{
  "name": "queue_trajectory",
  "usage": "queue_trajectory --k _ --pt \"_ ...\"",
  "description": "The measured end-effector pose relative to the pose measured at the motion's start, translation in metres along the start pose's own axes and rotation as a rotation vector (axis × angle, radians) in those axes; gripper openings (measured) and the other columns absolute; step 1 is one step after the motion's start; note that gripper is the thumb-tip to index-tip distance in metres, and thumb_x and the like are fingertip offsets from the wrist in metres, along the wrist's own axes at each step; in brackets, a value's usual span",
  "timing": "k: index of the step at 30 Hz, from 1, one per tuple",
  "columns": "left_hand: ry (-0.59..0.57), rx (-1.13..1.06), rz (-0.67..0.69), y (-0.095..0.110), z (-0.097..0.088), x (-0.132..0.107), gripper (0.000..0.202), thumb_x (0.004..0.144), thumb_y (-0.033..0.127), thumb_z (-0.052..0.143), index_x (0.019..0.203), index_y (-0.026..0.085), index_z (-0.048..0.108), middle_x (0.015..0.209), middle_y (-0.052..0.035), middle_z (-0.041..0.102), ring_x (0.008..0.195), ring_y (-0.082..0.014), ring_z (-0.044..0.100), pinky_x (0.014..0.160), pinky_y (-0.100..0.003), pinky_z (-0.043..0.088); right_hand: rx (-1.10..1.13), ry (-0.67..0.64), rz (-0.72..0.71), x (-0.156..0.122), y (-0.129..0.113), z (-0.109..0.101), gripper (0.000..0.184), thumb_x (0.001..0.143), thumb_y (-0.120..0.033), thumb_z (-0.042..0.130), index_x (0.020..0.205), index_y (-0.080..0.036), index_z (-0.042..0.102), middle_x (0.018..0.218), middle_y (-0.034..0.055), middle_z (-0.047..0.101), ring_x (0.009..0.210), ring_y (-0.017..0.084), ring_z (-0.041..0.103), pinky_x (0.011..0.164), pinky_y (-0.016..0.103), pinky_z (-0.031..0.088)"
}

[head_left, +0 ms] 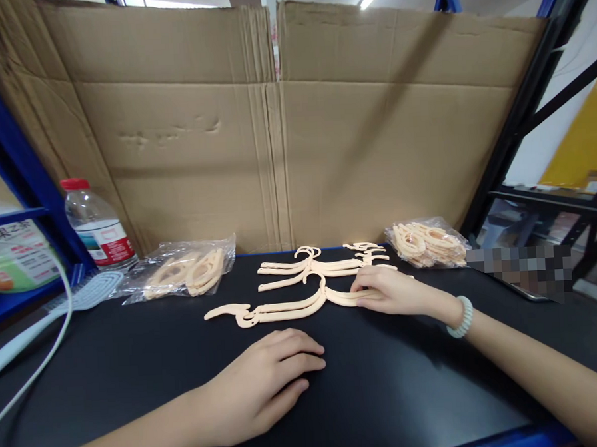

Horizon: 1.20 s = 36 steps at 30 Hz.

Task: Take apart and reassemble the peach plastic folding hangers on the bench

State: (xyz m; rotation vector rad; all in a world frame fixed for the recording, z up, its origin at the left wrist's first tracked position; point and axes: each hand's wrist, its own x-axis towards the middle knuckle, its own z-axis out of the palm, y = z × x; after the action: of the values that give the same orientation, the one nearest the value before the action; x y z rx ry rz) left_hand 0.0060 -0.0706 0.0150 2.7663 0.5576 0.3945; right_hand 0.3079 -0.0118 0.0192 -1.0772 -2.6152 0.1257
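Several cream folding clothes hangers lie on the black table, some with their arms spread out. The nearest folding hanger (288,310) has its hook upward and a jointed end bent out to the left. On that hanger's right arm rests my right hand (395,290), its thumb and fingers closed around it. Behind it sit more folding hangers (285,267), partly overlapping and partly hidden by the hand. My left hand (274,381) lies flat on the table in front of the hangers, fingers stretched out, touching none of them.
Clear plastic bags of folded hangers lie at the back left (191,272) and back right (427,243). A red-capped water bottle (98,227), a pale blue hairbrush (89,291) and a white cable (66,322) are at the left. Cardboard panels (374,146) close off the back.
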Motion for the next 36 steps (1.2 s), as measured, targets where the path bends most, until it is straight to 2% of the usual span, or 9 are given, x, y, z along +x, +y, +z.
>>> queue_trajectory --k 3,6,10,16,22,29,36 --pt "0.002 0.0 0.002 0.001 -0.001 0.0 0.037 0.091 0.013 0.046 0.124 0.024 0.056 0.125 -0.0078 0.06 0.115 -0.0222 0.055 0.101 -0.038 0.047 -0.011 -0.005 -0.007 -0.001 0.001 -0.002 0.018 0.09 -0.03 0.055 0.097 -0.018 0.066 0.094 0.007 0.066 0.084 0.019 0.06 0.076 0.031 0.046" --pt "0.009 -0.005 0.007 0.001 -0.001 0.0 0.037 0.091 0.012 0.046 0.125 0.025 0.055 0.125 -0.0075 0.06 0.116 -0.0223 0.055 0.101 -0.038 0.047 -0.021 0.073 0.009 -0.002 0.01 -0.003 0.023 0.092 -0.033 0.053 0.105 -0.018 0.064 0.101 0.0088 0.066 0.091 0.021 0.059 0.082 0.033 0.046" --pt "0.009 -0.003 0.018 -0.001 0.001 -0.001 0.039 0.09 0.012 0.045 0.125 0.025 0.054 0.126 -0.0073 0.059 0.118 -0.0222 0.053 0.102 -0.038 0.046 -0.097 0.217 0.082 -0.003 0.035 -0.005 0.018 0.092 -0.026 0.051 0.096 -0.016 0.066 0.092 0.0087 0.067 0.09 0.022 0.058 0.082 0.035 0.046" --pt "-0.006 0.007 0.016 -0.001 0.002 -0.001 0.038 0.091 0.012 0.043 0.126 0.024 0.054 0.127 -0.0073 0.058 0.119 -0.0216 0.052 0.103 -0.038 0.045 -0.314 0.278 0.224 -0.004 0.063 -0.009 0.02 0.089 -0.017 0.05 0.087 -0.014 0.07 0.082 0.01 0.067 0.083 0.024 0.055 0.076 0.036 0.045" --pt "0.001 0.001 0.014 0.001 0.001 0.0 0.037 0.09 0.011 0.045 0.124 0.024 0.055 0.126 -0.0073 0.058 0.118 -0.0222 0.053 0.102 -0.038 0.046 -0.412 0.29 0.299 -0.005 0.076 -0.01 0.022 0.088 -0.018 0.05 0.087 -0.015 0.071 0.083 0.0107 0.068 0.088 0.026 0.054 0.078 0.038 0.044" --pt "0.018 -0.011 0.031 -0.001 0.002 0.001 0.037 0.091 0.012 0.044 0.124 0.024 0.055 0.125 -0.0079 0.059 0.116 -0.0224 0.054 0.1 -0.039 0.046 -0.422 0.297 0.351 -0.005 0.087 -0.009 0.025 0.09 -0.022 0.049 0.089 -0.015 0.073 0.082 0.0138 0.064 0.085 0.027 0.055 0.076 0.038 0.044" --pt "0.013 -0.008 0.035 0.0 0.0 0.001 0.036 0.091 0.011 0.044 0.123 0.023 0.056 0.124 -0.0091 0.06 0.115 -0.0226 0.055 0.1 -0.04 0.046 -0.365 0.216 0.347 0.012 0.094 -0.012 0.023 0.088 -0.02 0.051 0.09 -0.015 0.073 0.084 0.0117 0.068 0.084 0.024 0.059 0.077 0.033 0.045"
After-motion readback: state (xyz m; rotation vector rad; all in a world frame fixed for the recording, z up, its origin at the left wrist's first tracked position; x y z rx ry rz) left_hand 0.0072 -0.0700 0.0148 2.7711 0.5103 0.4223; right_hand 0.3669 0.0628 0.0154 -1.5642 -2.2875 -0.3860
